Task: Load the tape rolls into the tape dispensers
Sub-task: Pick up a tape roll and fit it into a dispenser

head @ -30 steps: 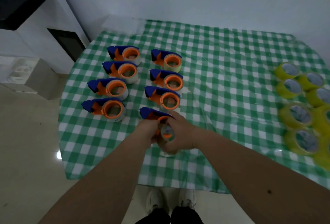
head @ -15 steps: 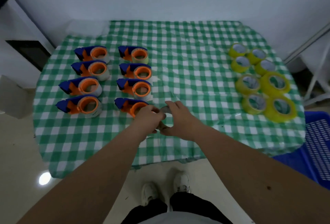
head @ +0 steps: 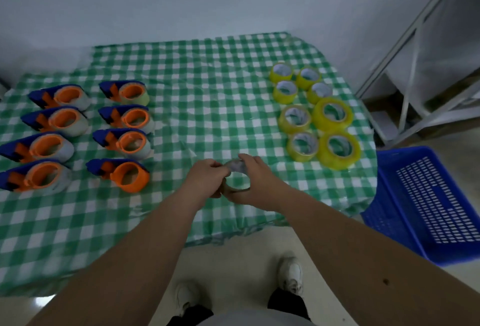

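Both hands hold one nearly used-up tape roll (head: 235,167), a thin brownish ring, above the table's front edge. My left hand (head: 206,177) pinches its left side and my right hand (head: 253,183) curls round its right side and bottom. Several blue-and-orange tape dispensers (head: 122,118) lie in two columns at the left. The nearest one in the right column (head: 122,173) shows a bare orange hub, while the others carry pale tape. Several yellow tape rolls (head: 315,115) lie flat at the right.
The table wears a green-and-white checked cloth (head: 207,107). A blue plastic basket (head: 428,203) sits on the floor at the right, beside a white metal rack (head: 415,66). My shoes (head: 291,273) show below the table edge.
The view has swung right. Both hands have moved away from the nearest dispenser to the right, carrying the thin roll with them, and that dispenser's hub is now bare.
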